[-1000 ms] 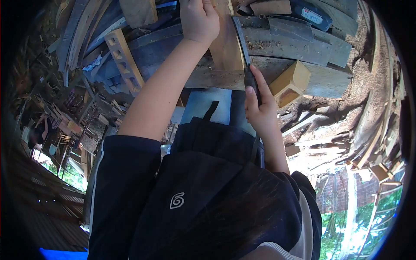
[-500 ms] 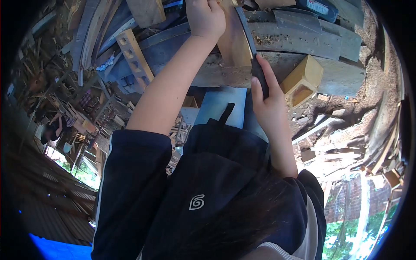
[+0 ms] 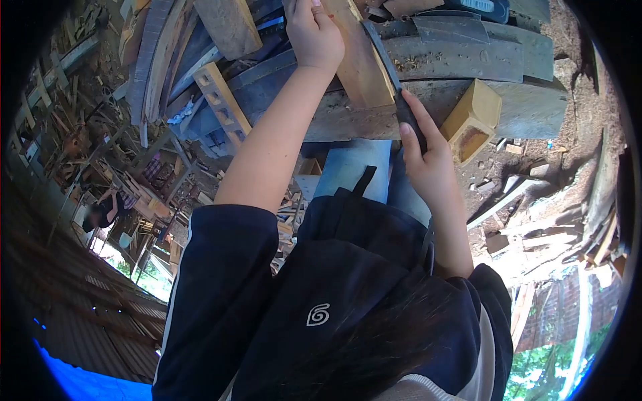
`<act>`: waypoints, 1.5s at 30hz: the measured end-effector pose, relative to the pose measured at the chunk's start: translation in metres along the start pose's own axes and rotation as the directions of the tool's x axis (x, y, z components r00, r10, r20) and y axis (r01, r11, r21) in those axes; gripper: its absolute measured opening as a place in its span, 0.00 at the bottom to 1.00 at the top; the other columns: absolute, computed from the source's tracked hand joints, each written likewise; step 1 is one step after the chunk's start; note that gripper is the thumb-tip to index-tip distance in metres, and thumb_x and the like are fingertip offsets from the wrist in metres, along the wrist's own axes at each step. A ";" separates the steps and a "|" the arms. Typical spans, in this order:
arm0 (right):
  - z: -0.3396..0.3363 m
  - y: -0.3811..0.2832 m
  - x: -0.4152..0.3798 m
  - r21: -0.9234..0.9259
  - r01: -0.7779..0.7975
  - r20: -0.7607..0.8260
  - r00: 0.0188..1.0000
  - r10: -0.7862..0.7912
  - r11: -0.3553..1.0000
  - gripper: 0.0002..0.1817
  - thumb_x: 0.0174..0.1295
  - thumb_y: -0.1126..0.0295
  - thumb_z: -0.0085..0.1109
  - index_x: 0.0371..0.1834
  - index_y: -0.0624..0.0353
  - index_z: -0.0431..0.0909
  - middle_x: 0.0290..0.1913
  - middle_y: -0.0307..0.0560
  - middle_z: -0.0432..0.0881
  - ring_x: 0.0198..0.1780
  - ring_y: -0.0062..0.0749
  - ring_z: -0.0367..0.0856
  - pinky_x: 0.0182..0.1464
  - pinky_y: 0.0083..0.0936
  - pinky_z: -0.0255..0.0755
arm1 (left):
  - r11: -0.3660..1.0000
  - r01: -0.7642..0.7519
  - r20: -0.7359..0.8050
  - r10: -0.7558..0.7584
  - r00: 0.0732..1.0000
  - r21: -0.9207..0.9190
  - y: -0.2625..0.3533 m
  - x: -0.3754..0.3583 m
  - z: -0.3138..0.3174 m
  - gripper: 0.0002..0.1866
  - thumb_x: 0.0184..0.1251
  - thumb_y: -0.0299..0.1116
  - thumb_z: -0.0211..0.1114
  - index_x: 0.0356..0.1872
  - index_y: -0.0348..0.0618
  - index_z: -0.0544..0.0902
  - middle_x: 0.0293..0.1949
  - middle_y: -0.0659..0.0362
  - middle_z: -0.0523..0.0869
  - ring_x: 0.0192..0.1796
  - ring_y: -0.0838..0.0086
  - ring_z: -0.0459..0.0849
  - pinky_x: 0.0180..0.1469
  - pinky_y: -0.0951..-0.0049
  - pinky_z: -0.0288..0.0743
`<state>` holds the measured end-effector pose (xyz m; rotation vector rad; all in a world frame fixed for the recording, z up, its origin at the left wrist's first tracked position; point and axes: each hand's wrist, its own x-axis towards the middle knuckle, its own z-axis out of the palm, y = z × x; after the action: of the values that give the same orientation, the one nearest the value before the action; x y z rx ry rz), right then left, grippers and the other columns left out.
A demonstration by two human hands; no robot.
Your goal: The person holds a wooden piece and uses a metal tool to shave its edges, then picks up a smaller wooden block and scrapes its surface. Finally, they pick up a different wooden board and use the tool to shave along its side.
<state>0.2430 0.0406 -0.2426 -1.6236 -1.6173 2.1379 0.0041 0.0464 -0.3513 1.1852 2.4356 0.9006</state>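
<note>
observation, head view: my left hand [image 3: 313, 37], at 12 o'clock in the frame, is closed over the upper part of a pale wooden board [image 3: 364, 67], fingers wrapped round its far edge and holding it down on the grey weathered bench timbers [image 3: 468, 60]. my right hand [image 3: 428, 164], toward 2 o'clock from centre, is clenched on the dark handle of a long knife [image 3: 394, 80], one finger stretched along the handle. the blade runs up the board's right-hand edge, touching it or just beside it; i cannot tell whether the edge is biting. shavings lie on the timbers by the blade. a yellow hollow block [image 3: 471, 117] sits at 3 o'clock of the knife, close but apart. a slotted timber [image 3: 224, 103] leans at 10 o'clock. another person [image 3: 100, 214] stands well apart at 9 o'clock. assessment: the step in hand appears to be paring the board's edge. the next stroke calls for a firm left-hand hold, with those fingers kept clear of the blade line, and a steady, shallow blade angle so that the knife does not dig in or skid off toward the block.
</note>
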 end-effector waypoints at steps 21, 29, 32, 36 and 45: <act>0.039 0.001 0.017 -0.505 0.134 -0.191 0.946 -0.262 0.853 0.29 0.72 0.61 0.61 0.76 0.33 0.69 0.31 0.63 0.86 0.32 0.57 0.87 0.31 0.49 0.79 | 0.999 0.037 -0.011 -0.038 0.999 -0.031 0.001 0.000 0.001 0.26 0.87 0.36 0.44 0.79 0.39 0.61 0.82 0.44 0.56 0.83 0.53 0.54 0.81 0.59 0.54; 0.021 -0.047 0.066 -0.234 0.165 -0.098 0.976 -0.192 0.958 0.26 0.73 0.64 0.58 0.74 0.44 0.71 0.41 0.66 0.87 0.44 0.65 0.86 0.49 0.48 0.81 | 0.999 -0.009 -0.014 0.009 1.000 -0.033 -0.002 0.000 -0.001 0.26 0.86 0.31 0.43 0.80 0.39 0.61 0.82 0.45 0.56 0.83 0.53 0.53 0.82 0.60 0.52; 0.011 -0.013 0.034 -0.236 0.239 -0.092 0.959 -0.267 0.942 0.26 0.74 0.66 0.57 0.75 0.46 0.70 0.51 0.66 0.86 0.52 0.62 0.86 0.54 0.43 0.81 | 1.000 -0.005 -0.030 0.005 1.000 -0.021 -0.002 0.002 0.000 0.26 0.85 0.30 0.43 0.80 0.39 0.61 0.82 0.45 0.56 0.83 0.53 0.53 0.82 0.60 0.52; 0.009 -0.002 0.005 -0.177 0.171 -0.037 0.983 -0.181 0.969 0.27 0.75 0.69 0.56 0.77 0.46 0.68 0.63 0.62 0.82 0.62 0.57 0.82 0.59 0.38 0.79 | 0.999 0.042 0.001 -0.042 0.999 -0.015 0.000 0.001 -0.001 0.26 0.86 0.31 0.43 0.80 0.39 0.59 0.82 0.45 0.55 0.84 0.53 0.53 0.82 0.59 0.52; 0.013 -0.005 0.018 -0.162 0.083 -0.018 0.996 -0.087 0.983 0.27 0.75 0.68 0.57 0.77 0.45 0.68 0.64 0.61 0.82 0.63 0.56 0.81 0.59 0.37 0.78 | 0.999 0.045 0.021 -0.045 0.999 0.014 -0.002 0.001 -0.002 0.26 0.86 0.32 0.41 0.81 0.39 0.58 0.82 0.45 0.54 0.84 0.52 0.52 0.82 0.59 0.52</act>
<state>0.2223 0.0434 -0.2524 -1.5814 -1.8596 1.9849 0.0016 0.0459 -0.3510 1.1345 2.4446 0.8553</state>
